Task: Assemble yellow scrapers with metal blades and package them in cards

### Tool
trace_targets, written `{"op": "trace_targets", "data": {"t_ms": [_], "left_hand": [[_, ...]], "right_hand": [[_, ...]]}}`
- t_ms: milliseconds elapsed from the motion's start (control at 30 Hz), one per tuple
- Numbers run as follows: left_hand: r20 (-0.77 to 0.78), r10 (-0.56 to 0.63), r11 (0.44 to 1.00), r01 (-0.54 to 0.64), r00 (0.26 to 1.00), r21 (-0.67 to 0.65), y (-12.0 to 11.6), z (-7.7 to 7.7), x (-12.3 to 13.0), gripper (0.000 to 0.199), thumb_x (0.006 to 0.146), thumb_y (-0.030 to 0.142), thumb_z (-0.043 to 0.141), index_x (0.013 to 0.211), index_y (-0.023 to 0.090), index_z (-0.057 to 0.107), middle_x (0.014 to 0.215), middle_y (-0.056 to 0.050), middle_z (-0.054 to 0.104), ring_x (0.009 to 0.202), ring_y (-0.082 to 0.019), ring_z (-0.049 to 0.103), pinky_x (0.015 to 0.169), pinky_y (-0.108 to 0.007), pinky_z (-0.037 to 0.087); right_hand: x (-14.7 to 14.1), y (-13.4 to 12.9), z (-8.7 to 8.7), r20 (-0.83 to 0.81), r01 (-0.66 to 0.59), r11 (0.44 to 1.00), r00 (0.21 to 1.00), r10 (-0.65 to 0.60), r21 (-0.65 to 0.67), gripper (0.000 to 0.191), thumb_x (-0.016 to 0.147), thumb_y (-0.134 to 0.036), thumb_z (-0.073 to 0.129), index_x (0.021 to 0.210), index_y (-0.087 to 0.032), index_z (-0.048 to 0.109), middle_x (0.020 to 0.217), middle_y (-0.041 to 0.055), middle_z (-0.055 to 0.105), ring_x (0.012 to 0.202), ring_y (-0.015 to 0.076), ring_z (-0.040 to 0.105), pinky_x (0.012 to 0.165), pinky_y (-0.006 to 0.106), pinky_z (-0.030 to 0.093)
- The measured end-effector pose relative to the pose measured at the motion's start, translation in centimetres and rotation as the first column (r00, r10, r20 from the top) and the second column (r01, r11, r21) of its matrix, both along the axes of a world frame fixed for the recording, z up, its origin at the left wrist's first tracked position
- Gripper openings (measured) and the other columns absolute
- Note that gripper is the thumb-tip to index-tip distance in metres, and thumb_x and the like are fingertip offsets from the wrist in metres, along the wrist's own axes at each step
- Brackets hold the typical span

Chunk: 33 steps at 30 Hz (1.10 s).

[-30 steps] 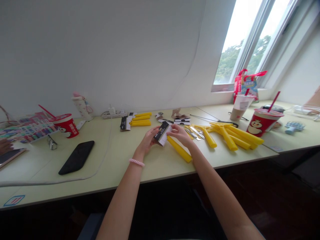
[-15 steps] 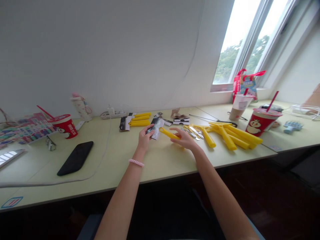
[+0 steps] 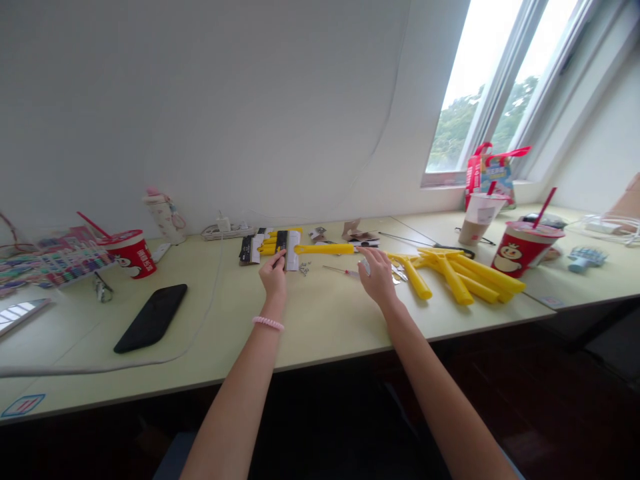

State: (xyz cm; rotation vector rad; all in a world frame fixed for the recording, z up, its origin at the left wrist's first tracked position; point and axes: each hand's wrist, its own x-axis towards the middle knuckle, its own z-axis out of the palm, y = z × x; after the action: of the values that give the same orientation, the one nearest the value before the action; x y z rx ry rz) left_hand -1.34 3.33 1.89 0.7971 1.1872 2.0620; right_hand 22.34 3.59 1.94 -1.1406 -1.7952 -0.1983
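Note:
My left hand [image 3: 275, 272] grips a scraper by its head, which sits in a black and white card sleeve [image 3: 293, 241]. The scraper's yellow handle [image 3: 325, 249] points right, above the table. Near the handle's end is my right hand [image 3: 376, 272], fingers stretched out and apart; it appears to hold nothing. Small screws [image 3: 305, 268] and a thin screwdriver [image 3: 340, 270] lie below the handle. Right of my right hand are metal blades [image 3: 399, 273], partly hidden, and a pile of yellow scraper handles [image 3: 453, 275]. Several sleeved scrapers [image 3: 250, 248] lie behind my left hand.
A black phone [image 3: 151, 318] and a red cup [image 3: 131, 253] are to the left, with a power strip [image 3: 227, 230] by the wall. Opened card sleeves [image 3: 357, 233] lie at the back. Another red cup [image 3: 525, 248] and a clear-topped cup [image 3: 479, 217] stand right.
My left hand has moved slightly left with the sleeved head, which has turned so the scraper lies sideways. My right hand has let go of the yellow handle and moved right.

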Motion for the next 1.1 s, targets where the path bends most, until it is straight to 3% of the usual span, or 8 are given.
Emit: {"op": "trace_targets", "data": {"t_ms": [167,233,367,467,533,667,800,1100], "left_hand": [[-0.091,0.366,0.922,-0.374,0.926,-0.102,1.5,-1.4,-4.9,0.031,0.069,0.015,0.048,0.093,0.012,0.067,0.097,-0.011,0.065,0.084,-0.018,0.059,0.067,-0.028,0.046],[-0.234,0.388,0.896,-0.424,0.892,-0.131,1.9,-2.0,-7.3,0.032,0.07,0.017,0.047,0.094,0.012,0.067,0.097,-0.01,0.065,0.084,-0.019,0.059,0.069,-0.03,0.046],[-0.549,0.25,0.877,-0.426,0.798,-0.22,2.1,-2.5,-10.9,0.035,0.072,0.025,0.045,0.099,0.011,0.064,0.095,-0.012,0.064,0.085,-0.022,0.059,0.077,-0.036,0.045],[-0.886,0.129,0.834,-0.532,0.445,-0.146,1.4,-2.3,-11.5,0.037,0.069,0.034,0.054,0.095,0.009,0.065,0.105,-0.017,0.059,0.107,-0.031,0.048,0.094,-0.044,0.033],[-0.977,0.104,0.797,-0.604,0.185,-0.03,0.8,-2.0,-10.8,0.038,0.069,0.034,0.056,0.094,0.007,0.065,0.123,-0.022,0.046,0.121,-0.036,0.033,0.099,-0.047,0.024],[-0.985,-0.077,0.907,-0.422,-0.155,-0.004,-0.5,-1.5,-8.3,0.034,0.078,0.025,0.042,0.104,0.014,0.062,0.128,-0.015,0.045,0.126,-0.033,0.026,0.103,-0.047,0.016],[-0.964,-0.253,0.804,-0.571,-0.079,-0.165,-1.2,-1.7,-7.2,0.039,0.083,0.031,0.034,0.103,0.014,0.063,0.119,-0.018,0.051,0.116,-0.04,0.037,0.095,-0.057,0.021],[-0.896,-0.432,0.818,-0.461,-0.1,-0.343,1.0,-1.8,-9.2,0.057,0.082,0.055,0.027,0.122,0.022,0.051,0.139,-0.014,0.034,0.114,-0.033,0.045,0.093,-0.045,0.031]], "right_hand": [[-0.1,0.2,-0.6,-0.047,-0.091,0.994,0.995,0.088,-0.053,0.025,0.076,-0.014,0.043,0.092,-0.02,0.062,0.1,0.0087,0.057,0.101,0.024,0.047,0.089,0.042,0.038],[-0.3,0.0,-0.8,-0.038,-0.153,0.985,0.988,0.15,-0.086,0.022,0.076,-0.014,0.043,0.085,-0.02,0.062,0.096,0.0081,0.057,0.098,0.0232,0.049,0.087,0.041,0.039],[-0.7,-0.2,-1.0,-0.02,-0.222,0.965,0.975,0.221,-0.139,0.02,0.075,-0.012,0.044,0.077,-0.02,0.063,0.092,0.0072,0.057,0.091,0.0211,0.05,0.084,0.038,0.04],[-0.8,-0.4,-1.0,-0.024,-0.233,0.96,0.972,0.232,-0.153,0.02,0.074,-0.012,0.044,0.076,-0.019,0.063,0.091,0.0073,0.057,0.091,0.0208,0.049,0.082,0.037,0.041],[-0.8,-0.5,-0.9,-0.028,-0.244,0.956,0.97,0.243,-0.161,0.02,0.074,-0.012,0.044,0.077,-0.019,0.063,0.09,0.0073,0.057,0.09,0.0209,0.049,0.082,0.037,0.041],[-0.8,-0.8,-0.8,-0.034,-0.268,0.947,0.963,0.266,-0.177,0.02,0.075,-0.011,0.044,0.077,-0.019,0.063,0.09,0.0074,0.058,0.089,0.0204,0.051,0.081,0.036,0.041],[-0.9,-1.2,-0.9,-0.037,-0.281,0.939,0.959,0.28,-0.2,0.021,0.074,-0.01,0.044,0.076,-0.019,0.062,0.089,0.0071,0.058,0.089,0.02,0.051,0.081,0.036,0.041],[-1.8,-1.5,-0.8,0.017,-0.37,0.894,0.922,0.386,-0.252,0.019,0.077,-0.011,0.045,0.079,-0.02,0.061,0.091,0.0061,0.058,0.092,0.0187,0.051,0.085,0.035,0.039]]}}
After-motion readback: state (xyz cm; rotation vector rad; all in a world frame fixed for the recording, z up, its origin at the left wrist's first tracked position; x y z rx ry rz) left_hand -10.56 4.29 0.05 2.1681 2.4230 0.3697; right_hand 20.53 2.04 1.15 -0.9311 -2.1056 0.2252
